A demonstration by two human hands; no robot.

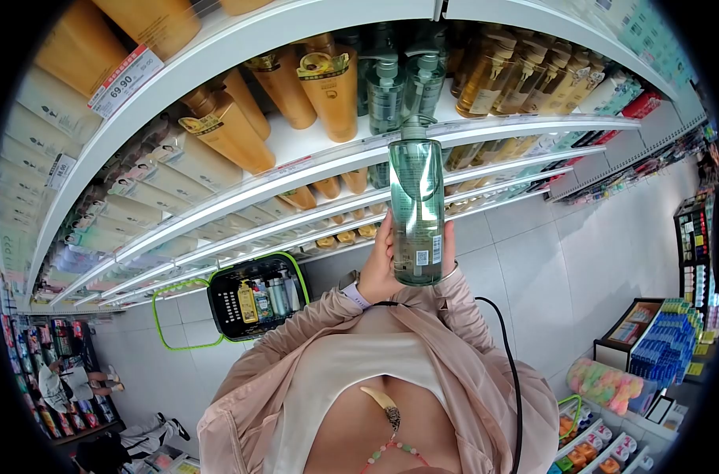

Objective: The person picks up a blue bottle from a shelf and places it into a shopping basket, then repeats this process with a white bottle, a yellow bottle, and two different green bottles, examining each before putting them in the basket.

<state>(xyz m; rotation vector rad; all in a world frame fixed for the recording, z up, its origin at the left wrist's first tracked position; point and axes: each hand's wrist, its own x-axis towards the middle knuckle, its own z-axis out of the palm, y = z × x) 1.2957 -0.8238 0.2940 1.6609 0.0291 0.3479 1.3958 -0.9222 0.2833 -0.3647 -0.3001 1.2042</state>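
Note:
A clear green pump bottle (pixel 417 217) stands upright between my two hands, its printed back label and barcode facing me. My left hand (pixel 380 265) presses its left side, fingers partly hidden behind it. Along the right side, my right hand (pixel 449 249) also holds the bottle, with most of that hand out of sight. Just beyond it on the shelf are similar green pump bottles (pixel 385 95). Orange bottles (pixel 328 91) are to their left, and amber pump bottles (pixel 486 75) to their right.
A black shopping basket (pixel 217 304) with green handles and several bottles in it rests on the floor to the left. White shelf edges (pixel 296 170) curve across in front. Two people (pixel 63 383) are at the lower left. A display of blue packs (pixel 666 347) stands at the right.

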